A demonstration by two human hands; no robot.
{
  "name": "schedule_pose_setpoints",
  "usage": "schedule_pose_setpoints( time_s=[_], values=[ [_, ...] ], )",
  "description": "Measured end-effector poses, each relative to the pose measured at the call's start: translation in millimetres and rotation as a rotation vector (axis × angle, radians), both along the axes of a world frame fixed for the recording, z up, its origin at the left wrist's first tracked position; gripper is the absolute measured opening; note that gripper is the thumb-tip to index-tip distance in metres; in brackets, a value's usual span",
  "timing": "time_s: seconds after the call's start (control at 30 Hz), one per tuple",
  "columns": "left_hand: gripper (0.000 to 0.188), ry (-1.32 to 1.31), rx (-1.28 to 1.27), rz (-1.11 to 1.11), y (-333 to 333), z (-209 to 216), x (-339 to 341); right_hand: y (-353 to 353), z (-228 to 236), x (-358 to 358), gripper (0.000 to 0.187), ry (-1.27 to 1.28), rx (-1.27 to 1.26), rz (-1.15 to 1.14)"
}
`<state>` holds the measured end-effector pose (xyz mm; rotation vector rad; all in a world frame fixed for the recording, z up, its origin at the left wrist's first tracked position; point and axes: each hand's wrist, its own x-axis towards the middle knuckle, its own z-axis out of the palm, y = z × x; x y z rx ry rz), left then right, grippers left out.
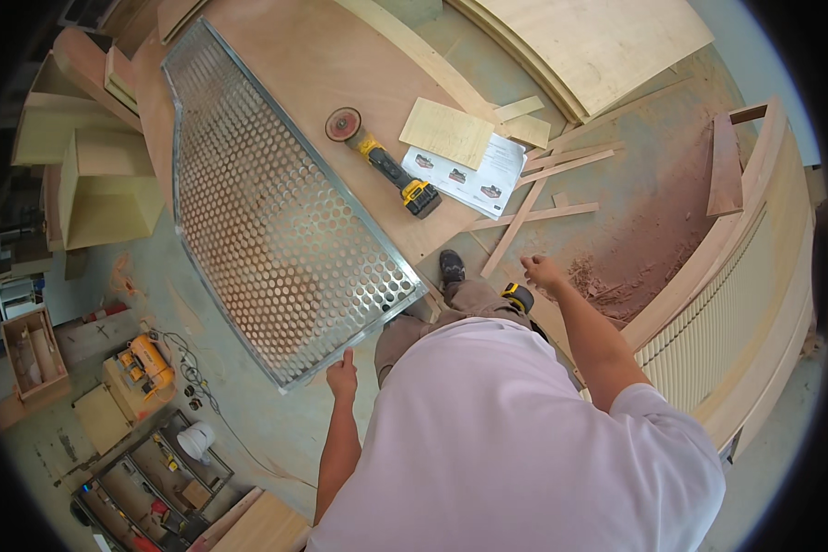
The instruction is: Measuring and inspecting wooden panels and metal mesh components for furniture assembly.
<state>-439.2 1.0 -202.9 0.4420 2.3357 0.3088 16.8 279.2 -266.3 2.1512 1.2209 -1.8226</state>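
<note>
A large perforated metal panel [248, 212] with a metal rim lies on a wooden work surface [340, 55], jutting past its near edge. My left hand [342, 375] is just off the panel's near end, fingers curled in and thumb up, with nothing visible in it. My right hand [543, 273] hovers on the right above the floor, fingers bent together, and nothing shows in them. A yellow and black cordless angle grinder [386, 164] with a reddish disc rests beside the panel. Right of it, a small plywood piece [447, 133] partly covers printed papers [474, 179].
On the right stands a curved wooden frame [690, 285] with a ribbed face, reddish sawdust [649, 244] inside its curve. Wood strips [552, 213] lie crossed near it. At lower left are a yellow power tool [152, 363], a cable [212, 396] and a tool rack [156, 478].
</note>
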Motion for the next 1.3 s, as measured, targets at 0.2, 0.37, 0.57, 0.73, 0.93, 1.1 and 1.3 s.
schedule_pose_setpoints(
  time_s=[0.2, 0.37, 0.57, 0.73, 0.93, 1.1, 1.3],
  values=[
    [0.043, 0.079, 0.272, -0.151, 36, -7, -8, 3, -11, -12, 0.042, 0.004, 0.106, 0.004],
    [0.027, -0.280, 0.161, 0.095, 53, 13, -16, 18, -6, -12, 0.045, 0.030, 0.146, -0.098],
    [0.028, -0.357, 0.068, 0.156, 29, -1, -23, 13, -5, -1, 0.047, 0.068, 0.096, -0.161],
    [0.031, -0.407, 0.032, 0.108, 22, -8, -12, -20, -17, 6, 0.050, 0.041, -0.037, -0.184],
    [0.034, -0.388, 0.097, 0.091, 27, -14, -5, -47, -35, 8, 0.047, -0.028, -0.004, -0.159],
    [0.035, -0.371, 0.127, 0.062, 28, -18, -5, -36, -32, 6, 0.048, 0.027, 0.039, -0.147],
    [0.035, -0.392, 0.147, 0.070, 27, -16, -1, -16, -18, 2, 0.050, 0.078, -0.004, -0.145]
  ],
)
